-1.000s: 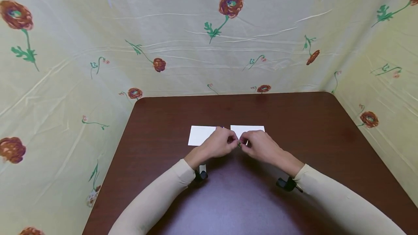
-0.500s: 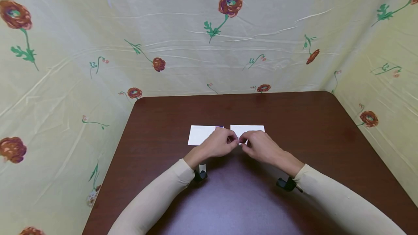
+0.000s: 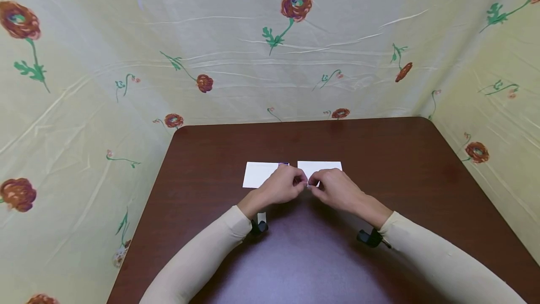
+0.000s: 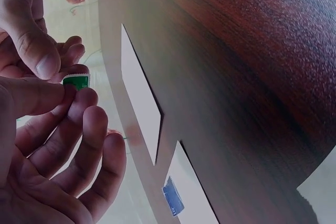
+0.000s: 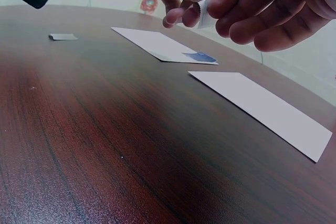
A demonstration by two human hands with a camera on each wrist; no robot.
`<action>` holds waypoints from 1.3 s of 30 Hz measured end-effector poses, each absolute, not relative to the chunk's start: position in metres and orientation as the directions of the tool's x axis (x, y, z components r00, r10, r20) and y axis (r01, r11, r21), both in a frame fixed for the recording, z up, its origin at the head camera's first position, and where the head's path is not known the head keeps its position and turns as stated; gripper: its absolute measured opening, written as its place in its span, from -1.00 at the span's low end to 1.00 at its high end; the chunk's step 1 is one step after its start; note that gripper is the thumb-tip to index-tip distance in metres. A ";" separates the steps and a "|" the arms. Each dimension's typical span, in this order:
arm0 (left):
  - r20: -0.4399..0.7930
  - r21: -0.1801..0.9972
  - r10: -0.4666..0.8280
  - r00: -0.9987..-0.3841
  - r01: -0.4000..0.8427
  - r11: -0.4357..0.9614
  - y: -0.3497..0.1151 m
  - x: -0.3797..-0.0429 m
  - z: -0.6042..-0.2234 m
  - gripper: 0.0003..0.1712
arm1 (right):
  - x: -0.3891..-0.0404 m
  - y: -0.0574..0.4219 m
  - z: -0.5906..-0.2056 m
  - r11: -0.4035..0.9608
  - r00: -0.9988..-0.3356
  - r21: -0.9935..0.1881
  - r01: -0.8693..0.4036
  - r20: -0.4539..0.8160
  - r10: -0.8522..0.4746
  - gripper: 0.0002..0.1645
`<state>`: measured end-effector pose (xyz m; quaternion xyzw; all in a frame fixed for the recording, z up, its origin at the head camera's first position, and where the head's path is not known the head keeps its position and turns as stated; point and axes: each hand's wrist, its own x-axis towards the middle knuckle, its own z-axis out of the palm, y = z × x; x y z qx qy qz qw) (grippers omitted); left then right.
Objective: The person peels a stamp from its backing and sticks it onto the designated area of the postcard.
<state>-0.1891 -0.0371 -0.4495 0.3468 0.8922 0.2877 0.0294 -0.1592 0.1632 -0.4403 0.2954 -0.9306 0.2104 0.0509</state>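
My left hand (image 3: 281,186) pinches a small green postage stamp (image 4: 79,81) with a scalloped edge between thumb and index finger. From the other side, my right hand (image 3: 339,189) pinches the same stamp's edge with thumb and fingertip. In the right wrist view the stamp's pale back (image 5: 206,16) shows between the two hands. Both hands are raised over the table near two flat white cards. The left card (image 3: 258,175) bears a blue stamp (image 4: 172,196) at one corner; the plain right card (image 3: 314,167) is partly hidden behind my hands in the head view.
A small pale strip of paper (image 5: 63,36) lies on the dark brown table (image 3: 219,144), close to my left wrist. Black wrist cameras (image 3: 369,238) hang under both cuffs. Floral cloth (image 3: 236,97) surrounds the table's back and sides.
Both hands stay nearly in place with the stamp between them. The green that showed at the fingertips a second ago now looks whitish in the head view.
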 end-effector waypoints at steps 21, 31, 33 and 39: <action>0.144 0.519 0.628 -0.765 0.599 0.610 -0.039 -0.186 -0.447 -0.87 | -0.164 0.175 -0.442 0.775 -0.844 -0.338 -0.534 0.254 -0.472 -0.89; 0.127 0.509 0.528 -0.840 0.512 0.692 -0.041 -0.187 -0.446 -0.87 | -0.164 0.185 -0.437 0.799 -0.873 -0.353 -0.487 0.168 -0.458 -0.86; 0.121 0.517 0.511 -0.851 0.494 0.699 -0.041 -0.187 -0.446 -0.88 | -0.162 0.184 -0.439 0.790 -0.862 -0.355 -0.499 0.117 -0.493 -0.84; 0.107 0.523 0.494 -0.863 0.472 0.710 -0.041 -0.186 -0.445 -0.88 | -0.154 0.182 -0.446 0.755 -0.808 -0.369 -0.542 -0.018 -0.589 -0.74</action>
